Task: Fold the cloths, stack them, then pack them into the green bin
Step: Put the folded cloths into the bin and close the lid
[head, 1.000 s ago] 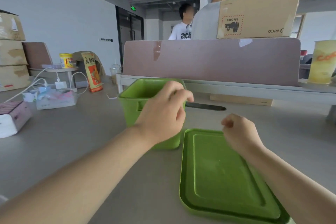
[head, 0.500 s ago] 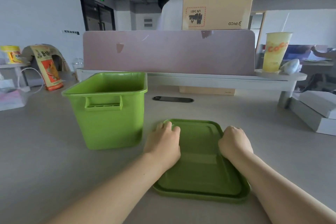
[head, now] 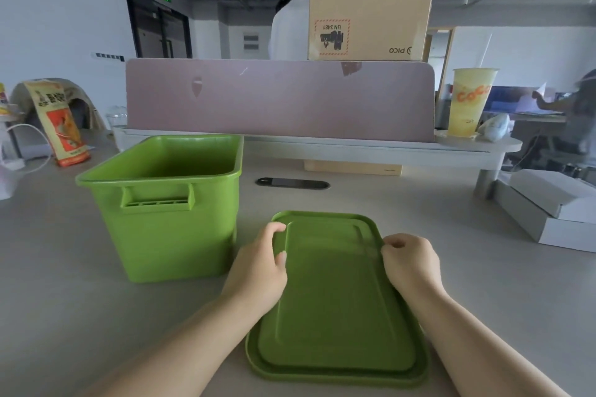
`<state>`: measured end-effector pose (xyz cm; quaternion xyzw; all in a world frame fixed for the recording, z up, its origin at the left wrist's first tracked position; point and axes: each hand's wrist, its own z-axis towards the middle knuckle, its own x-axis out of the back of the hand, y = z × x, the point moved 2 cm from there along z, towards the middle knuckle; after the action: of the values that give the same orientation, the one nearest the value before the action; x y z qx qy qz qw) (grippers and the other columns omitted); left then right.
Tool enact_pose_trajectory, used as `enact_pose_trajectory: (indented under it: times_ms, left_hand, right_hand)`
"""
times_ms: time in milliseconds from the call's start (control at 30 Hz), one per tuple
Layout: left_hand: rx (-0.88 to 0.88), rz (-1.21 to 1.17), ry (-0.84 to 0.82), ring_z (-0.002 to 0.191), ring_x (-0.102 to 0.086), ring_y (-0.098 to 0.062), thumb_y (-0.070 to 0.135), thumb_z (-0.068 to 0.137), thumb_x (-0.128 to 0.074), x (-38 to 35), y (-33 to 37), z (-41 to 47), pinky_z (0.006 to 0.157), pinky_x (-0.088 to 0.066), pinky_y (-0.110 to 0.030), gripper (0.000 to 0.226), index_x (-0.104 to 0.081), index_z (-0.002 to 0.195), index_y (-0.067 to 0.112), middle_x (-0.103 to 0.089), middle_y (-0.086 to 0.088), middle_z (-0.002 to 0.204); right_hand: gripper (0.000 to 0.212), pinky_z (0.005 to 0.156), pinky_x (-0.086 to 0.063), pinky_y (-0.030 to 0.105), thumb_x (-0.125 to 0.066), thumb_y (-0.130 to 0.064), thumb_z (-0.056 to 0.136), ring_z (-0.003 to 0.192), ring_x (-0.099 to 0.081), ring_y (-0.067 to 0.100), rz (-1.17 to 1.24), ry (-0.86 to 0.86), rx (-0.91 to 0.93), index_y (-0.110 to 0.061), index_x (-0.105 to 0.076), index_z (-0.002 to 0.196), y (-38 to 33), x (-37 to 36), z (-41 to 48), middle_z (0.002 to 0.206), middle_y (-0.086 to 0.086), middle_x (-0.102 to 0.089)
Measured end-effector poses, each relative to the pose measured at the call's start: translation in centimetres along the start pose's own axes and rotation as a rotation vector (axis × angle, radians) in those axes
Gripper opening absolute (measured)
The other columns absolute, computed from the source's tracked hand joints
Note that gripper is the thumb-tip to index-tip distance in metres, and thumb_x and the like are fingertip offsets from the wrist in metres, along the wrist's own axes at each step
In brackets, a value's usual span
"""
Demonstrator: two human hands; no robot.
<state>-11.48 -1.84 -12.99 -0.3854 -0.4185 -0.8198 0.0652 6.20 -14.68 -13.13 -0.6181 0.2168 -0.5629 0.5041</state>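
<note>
Both left hand [head: 258, 267] and right hand [head: 411, 263] curl fingers [head: 274, 230] round lid [head: 335, 300], tips hidden.

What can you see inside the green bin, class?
Only bare green inner walls show inside the bin; nothing lies in the part in view. Its front wall hides the floor and lower part, so anything lying there cannot be seen.

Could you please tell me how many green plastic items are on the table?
2. The open bin stands left; the lid lies flat right of it, held at its sides by left hand and right hand. The bin's floor is hidden.
</note>
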Motion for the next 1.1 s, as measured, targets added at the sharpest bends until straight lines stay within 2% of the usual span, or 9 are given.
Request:
enact_pose_trajectory:
  times_ms: [100,200,333,467,667,767,867,1000,1100]
  left_hand:
    - [-0.045,-0.041,0.066,0.04,-0.038,-0.007,0.009,0.096,-0.046,0.7,0.9,-0.4,0.038,-0.027,-0.016,0.035,-0.047,0.126,0.028,-0.052,0.002,0.06]
    - [-0.136,-0.053,0.152,0.066,-0.058,-0.019,0.008,0.096,-0.047,1.6,2.7,-0.6,0.05,-0.036,-0.013,0.037,-0.047,0.129,0.025,-0.065,-0.009,0.102]
    - [-0.122,-0.192,0.257,0.111,-0.059,-0.017,0.019,0.096,-0.051,4.9,5.8,-0.9,0.08,-0.039,-0.016,0.054,-0.03,0.145,0.026,-0.058,0.005,0.122]
    - [-0.379,-0.333,0.288,0.079,-0.061,0.015,0.015,0.087,-0.064,11.2,9.4,-1.1,0.069,-0.044,-0.003,0.033,-0.058,0.106,0.041,-0.064,0.032,0.081]
    - [-0.465,-0.134,0.57,0.059,-0.056,0.011,0.022,0.081,-0.072,18.9,11.2,-1.3,0.06,-0.04,-0.003,0.022,-0.06,0.097,0.03,-0.059,0.026,0.082]
    - [-0.404,-0.229,0.552,0.056,-0.067,-0.004,0.014,0.085,-0.067,21.1,9.8,-0.7,0.059,-0.057,-0.023,0.017,-0.058,0.097,0.024,-0.067,0.015,0.079]
    - [-0.348,-0.341,0.509,0.075,-0.072,-0.007,0.004,0.09,-0.056,22.7,7.9,-0.6,0.073,-0.058,-0.026,0.02,-0.062,0.094,0.023,-0.07,0.013,0.084]
    - [-0.116,-1.046,0.362,0.098,-0.067,-0.038,-0.002,0.088,-0.031,24.3,4.5,-0.3,0.092,-0.052,-0.041,0.046,-0.063,0.059,0.013,-0.074,-0.005,0.082]
    - [0.09,-1.263,0.273,0.099,-0.065,-0.038,0.018,0.09,-0.039,25.2,1.2,1.0,0.09,-0.05,-0.04,0.021,-0.056,0.083,0.007,-0.065,-0.015,0.103]
  right_hand:
    - [0.029,0.058,-0.045,0.035,-0.048,-0.014,0.075,0.062,-0.053,0.035,0.13,-0.027,-0.128,0.007,-0.065,0.085,-0.4,0.7,-0.3,0.075,0.027,-0.063]
    - [0.035,0.064,-0.04,0.031,-0.049,-0.024,0.08,0.062,-0.049,0.025,0.279,-0.054,-0.115,0.009,-0.06,0.08,-1.8,2.1,-0.6,0.071,0.028,-0.056]
    - [0.031,0.084,-0.056,0.051,-0.055,-0.024,0.094,0.088,-0.07,0.034,0.465,0.076,0.206,-0.022,-0.07,0.067,-6.7,7.0,-2.2,0.081,0.007,-0.073]
    - [0.025,0.081,-0.054,0.046,-0.054,-0.024,0.095,0.08,-0.063,0.032,0.592,0.094,0.483,-0.02,-0.071,0.077,-11.6,11.1,-2.6,0.088,0.013,-0.067]
    - [0.02,0.058,-0.039,0.023,-0.049,-0.014,0.093,0.061,-0.042,0.012,0.575,0.142,0.773,-0.023,-0.063,0.081,-17.7,11.3,-3.1,0.073,0.0,-0.052]
    - [0.023,0.062,-0.035,0.027,-0.05,-0.011,0.09,0.068,-0.042,0.017,0.481,0.157,0.851,-0.026,-0.046,0.072,-19.1,8.4,-4.1,0.074,0.005,-0.049]
    - [0.022,0.06,-0.032,0.028,-0.052,-0.013,0.088,0.071,-0.043,0.021,0.432,0.191,0.861,-0.02,-0.044,0.069,-19.2,5.1,-4.9,0.079,0.015,-0.053]
    - [0.012,0.062,-0.037,0.018,-0.055,-0.015,0.09,0.068,-0.05,0.016,0.5,0.105,0.796,-0.007,-0.058,0.082,-19.0,0.8,-5.5,0.087,0.016,-0.062]
    - [0.019,0.059,-0.036,0.005,-0.057,-0.012,0.091,0.069,-0.057,0.01,0.524,0.042,0.761,-0.021,-0.056,0.074,-18.1,-2.9,-6.2,0.088,0.013,-0.064]
